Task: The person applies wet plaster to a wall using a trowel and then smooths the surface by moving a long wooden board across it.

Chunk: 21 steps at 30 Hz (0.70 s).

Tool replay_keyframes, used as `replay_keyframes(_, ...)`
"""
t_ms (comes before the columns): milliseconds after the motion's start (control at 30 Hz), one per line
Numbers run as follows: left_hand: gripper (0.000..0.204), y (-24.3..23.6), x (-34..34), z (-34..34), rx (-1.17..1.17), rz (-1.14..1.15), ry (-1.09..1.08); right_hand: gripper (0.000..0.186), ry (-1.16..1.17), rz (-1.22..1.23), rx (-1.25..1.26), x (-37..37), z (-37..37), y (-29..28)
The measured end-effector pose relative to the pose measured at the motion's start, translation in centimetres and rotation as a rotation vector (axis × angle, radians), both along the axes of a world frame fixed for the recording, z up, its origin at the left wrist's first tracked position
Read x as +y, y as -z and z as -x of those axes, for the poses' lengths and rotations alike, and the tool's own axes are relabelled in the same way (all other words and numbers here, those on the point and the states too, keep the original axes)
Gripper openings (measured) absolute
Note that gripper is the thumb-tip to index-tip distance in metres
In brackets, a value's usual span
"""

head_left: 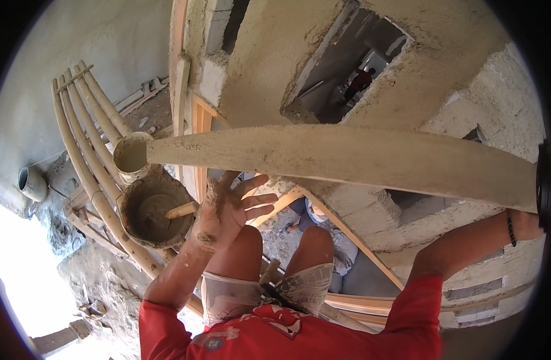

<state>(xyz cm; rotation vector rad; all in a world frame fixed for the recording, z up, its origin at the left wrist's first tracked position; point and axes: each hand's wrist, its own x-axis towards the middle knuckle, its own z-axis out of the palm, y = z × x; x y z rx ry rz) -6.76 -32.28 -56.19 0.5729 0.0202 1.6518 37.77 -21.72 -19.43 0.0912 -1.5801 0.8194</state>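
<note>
A long, mortar-stained wooden board point(341, 150) stretches across my view in front of the wall. My left hand point(227, 207), smeared with wet mortar, is open just below the board's left part, with its fingers spread. Whether its thumb touches the board I cannot tell. My right hand point(531, 225) is at the board's far right end, its fingers hidden by the board and the dark picture rim. Left of my left hand stands a dark, mortar-caked bucket point(130, 223) with a wooden handle point(182, 210) sticking out of it. Behind it is a paler bucket point(123, 174).
Bamboo poles point(77, 141) run along the left, under the buckets. Ahead rises a rough plastered wall point(257, 78) with an opening point(323, 99); a person point(358, 84) is visible through it. Wooden framing point(353, 246) lies beyond my knees. A grey bucket point(33, 185) sits far left.
</note>
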Motion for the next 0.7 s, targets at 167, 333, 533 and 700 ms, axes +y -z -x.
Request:
replay_keyframes(167, 0.053, -2.2, 4.2, -4.9, -0.181, 0.258, -0.109, 0.072, 0.054, 0.136, 0.161, 0.7, -7.4, 11.5)
replay_keyframes(333, 0.038, 1.0, 8.3, -7.4, -0.048, 0.463, -0.235, 0.07, 0.604, 0.396, 0.581, -0.8, -5.7, 21.5)
replay_keyframes(533, 0.032, 3.7, 10.9, -10.1, -0.029, 0.851, -0.396, 0.05, 0.645, 0.714, 0.632, -2.3, -14.3, 34.9)
replay_keyframes(700, 0.04, 6.7, 12.8, -12.6, -0.086, 0.886, -0.452, 0.045, 0.59, 0.824, 0.62, -5.2, -13.8, 38.8)
